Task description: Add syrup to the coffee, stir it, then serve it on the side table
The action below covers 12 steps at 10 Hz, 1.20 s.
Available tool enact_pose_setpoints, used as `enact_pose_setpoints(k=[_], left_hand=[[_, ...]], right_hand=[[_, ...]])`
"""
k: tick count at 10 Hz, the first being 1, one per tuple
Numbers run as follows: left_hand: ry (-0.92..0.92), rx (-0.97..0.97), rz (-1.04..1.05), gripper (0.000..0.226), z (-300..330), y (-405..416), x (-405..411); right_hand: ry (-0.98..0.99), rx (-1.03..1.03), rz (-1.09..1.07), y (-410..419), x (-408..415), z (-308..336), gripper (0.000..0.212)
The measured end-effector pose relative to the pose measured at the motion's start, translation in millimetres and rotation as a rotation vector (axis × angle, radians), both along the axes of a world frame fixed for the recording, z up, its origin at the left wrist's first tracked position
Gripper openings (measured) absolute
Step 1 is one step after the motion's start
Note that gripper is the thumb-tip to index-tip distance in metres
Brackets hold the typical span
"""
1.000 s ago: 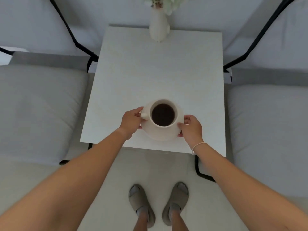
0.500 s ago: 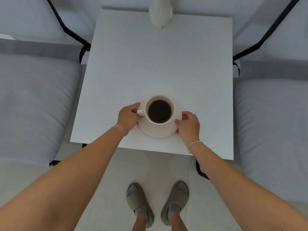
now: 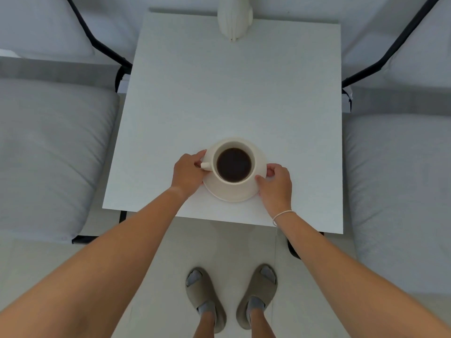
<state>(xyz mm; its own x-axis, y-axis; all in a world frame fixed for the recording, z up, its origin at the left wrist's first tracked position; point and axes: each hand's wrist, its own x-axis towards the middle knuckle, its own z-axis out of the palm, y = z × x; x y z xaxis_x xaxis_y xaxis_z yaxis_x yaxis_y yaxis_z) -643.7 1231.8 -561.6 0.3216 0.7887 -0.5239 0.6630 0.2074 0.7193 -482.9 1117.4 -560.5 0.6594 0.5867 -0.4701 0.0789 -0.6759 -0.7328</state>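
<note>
**Cup and saucer held at the near edge of the side table**

Nearest, two feet in grey slippers point(image 3: 206, 298) stand on the pale floor. Beyond them the left hand point(image 3: 188, 173) and right hand point(image 3: 277, 182) each grip one side of the saucer point(image 3: 231, 192), fingers curled around its rim. The cup point(image 3: 233, 164) of dark coffee sits on the saucer, over the near part of the white side table point(image 3: 231, 93). At the far edge stands a white vase point(image 3: 234, 18).

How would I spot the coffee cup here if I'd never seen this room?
Find the white side table between two grey cushioned seats. Near its front edge, a cream saucer is gripped by the left hand and right hand. The cup sits on it, the only vessel holding dark coffee, unlike the white vase at the far edge.
</note>
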Motion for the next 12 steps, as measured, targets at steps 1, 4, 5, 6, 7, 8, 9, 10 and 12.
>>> enact_pose_setpoints(k=[1,4,5,6,7,8,9,10,12], left_hand=[[0.137,0.116,-0.115,0.037,-3.6,3.3,-4.5],[0.353,0.402,-0.253,0.046,3.7,-15.2,-31.5],[0.449,0.483,-0.421,0.054,-2.6,-23.2,-46.1],[0.562,0.467,-0.581,0.073,-8.7,-31.6,-57.4],[0.577,0.464,-0.639,0.082,-15.5,-38.4,-63.5],[0.609,0.49,-0.665,0.085,-18.9,-41.4,-65.9],[0.624,0.51,-0.676,0.084,-20.4,-41.5,-67.5],[0.637,0.507,-0.685,0.084,-19.6,-42.1,-66.4],[0.637,0.496,-0.671,0.085,-20.0,-42.7,-66.2]], right_hand=[[-0.035,0.015,0.043,-5.2,0.4,1.8,0.03],[-0.374,-0.052,0.334,-36.8,4.5,-5.8,0.045],[-0.506,-0.109,0.449,-45.9,5.9,-10.5,0.053],[-0.559,-0.209,0.565,-54.0,9.9,-14.5,0.07],[-0.591,-0.274,0.652,-61.8,15.5,-20.3,0.074],[-0.616,-0.294,0.665,-64.2,16.0,-23.0,0.073],[-0.631,-0.299,0.681,-63.1,14.9,-24.4,0.072],[-0.607,-0.298,0.671,-63.9,14.8,-22.9,0.073],[-0.378,-0.086,0.468,-58.4,17.7,-7.1,0.061]])
